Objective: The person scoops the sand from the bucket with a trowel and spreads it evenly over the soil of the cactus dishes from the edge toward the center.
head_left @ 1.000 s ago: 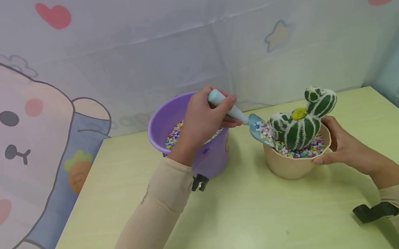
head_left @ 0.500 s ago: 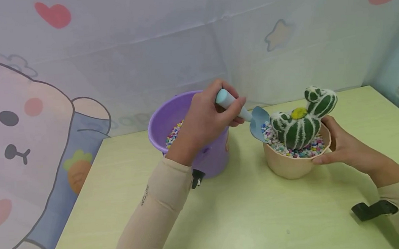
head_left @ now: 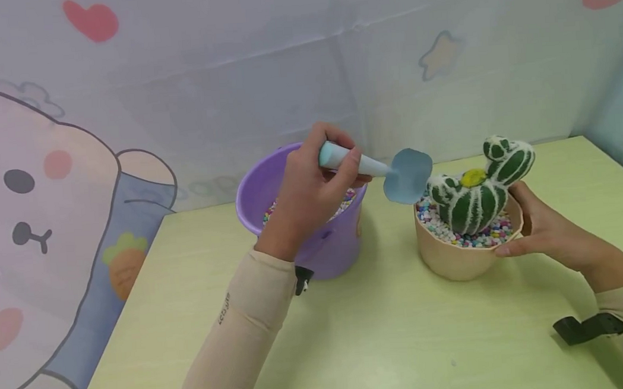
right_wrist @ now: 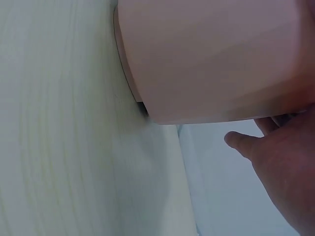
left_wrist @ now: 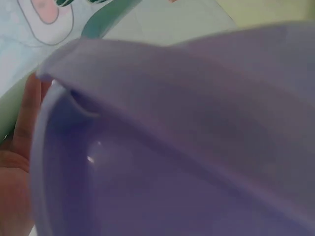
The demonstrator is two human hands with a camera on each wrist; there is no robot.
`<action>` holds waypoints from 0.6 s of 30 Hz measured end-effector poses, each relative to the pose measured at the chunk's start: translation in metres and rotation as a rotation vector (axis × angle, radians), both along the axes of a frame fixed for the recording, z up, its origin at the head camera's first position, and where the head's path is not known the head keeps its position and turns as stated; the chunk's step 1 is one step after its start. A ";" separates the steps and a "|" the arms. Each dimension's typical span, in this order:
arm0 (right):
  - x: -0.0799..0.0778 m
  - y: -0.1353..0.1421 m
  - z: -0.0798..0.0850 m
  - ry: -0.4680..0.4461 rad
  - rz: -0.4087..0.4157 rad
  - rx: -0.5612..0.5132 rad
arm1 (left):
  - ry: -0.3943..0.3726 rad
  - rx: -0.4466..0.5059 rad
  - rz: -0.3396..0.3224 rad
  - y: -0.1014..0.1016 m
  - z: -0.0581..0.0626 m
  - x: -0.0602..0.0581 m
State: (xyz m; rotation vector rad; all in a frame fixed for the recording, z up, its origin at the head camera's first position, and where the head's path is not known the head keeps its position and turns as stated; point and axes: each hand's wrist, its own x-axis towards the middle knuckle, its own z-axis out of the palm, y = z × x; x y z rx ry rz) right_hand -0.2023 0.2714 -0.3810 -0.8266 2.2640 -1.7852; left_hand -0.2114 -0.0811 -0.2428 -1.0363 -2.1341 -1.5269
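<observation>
My left hand (head_left: 316,182) grips the pale blue handle of a small trowel (head_left: 408,175) above the purple bucket (head_left: 247,201). The trowel's blade is turned over, its back facing me, at the left rim of a beige flowerpot (head_left: 455,261). In the pot stands a green cactus (head_left: 473,205) with white fuzzy ribs and a yellow flower, set in coloured pebbles (head_left: 437,228). My right hand (head_left: 555,236) holds the pot's right side, thumb on the near rim and fingers behind. In the right wrist view, the pot wall (right_wrist: 211,64) fills the upper part beside that hand.
More coloured pebbles (head_left: 350,198) lie inside the bucket, partly hidden by my left forearm. Bucket and pot stand apart on a light yellow-green table (head_left: 406,343). A cartoon-printed cloth (head_left: 273,90) hangs behind the table's back edge.
My left hand has tipped the trowel over and lifted its blade off the pot rim, and the pebbles on it have gone into the pot. My right hand has kept its hold.
</observation>
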 end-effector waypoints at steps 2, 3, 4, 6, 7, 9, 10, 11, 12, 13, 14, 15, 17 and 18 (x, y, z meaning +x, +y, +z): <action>0.000 0.000 -0.001 0.010 -0.022 -0.001 | -0.019 0.074 -0.003 -0.003 -0.001 -0.001; 0.000 0.000 -0.002 0.008 -0.028 -0.008 | -0.032 0.117 -0.007 -0.005 -0.001 -0.002; 0.000 -0.001 -0.003 0.006 -0.031 -0.018 | -0.050 0.166 -0.009 -0.008 -0.001 -0.003; 0.000 -0.002 -0.003 0.003 -0.037 -0.023 | -0.076 0.265 -0.001 -0.016 -0.001 -0.004; 0.000 -0.002 -0.002 0.003 -0.030 -0.023 | -0.083 0.308 0.012 -0.021 -0.001 -0.004; 0.000 -0.003 -0.001 0.003 -0.006 -0.026 | -0.114 0.392 0.043 -0.035 0.000 -0.005; -0.001 -0.003 0.000 0.005 0.008 -0.025 | -0.130 0.421 0.071 -0.043 0.000 -0.005; -0.001 -0.003 0.001 0.006 0.023 -0.028 | -0.144 0.441 0.103 -0.050 -0.001 -0.005; -0.001 -0.003 0.001 0.010 0.034 -0.026 | -0.160 0.456 0.130 -0.058 -0.001 -0.006; -0.002 -0.003 0.001 0.013 0.038 -0.025 | -0.183 0.464 0.162 -0.066 -0.001 -0.007; -0.002 -0.003 0.001 0.016 0.035 -0.023 | -0.214 0.473 0.190 -0.074 -0.001 -0.008; -0.002 -0.004 0.001 0.011 0.032 -0.030 | -0.243 0.481 0.219 -0.081 -0.002 -0.009; -0.002 -0.004 0.001 0.003 0.006 -0.031 | -0.291 0.496 0.272 -0.094 -0.003 -0.012; -0.001 -0.005 0.001 0.001 -0.011 -0.025 | -0.309 0.507 0.292 -0.099 -0.004 -0.013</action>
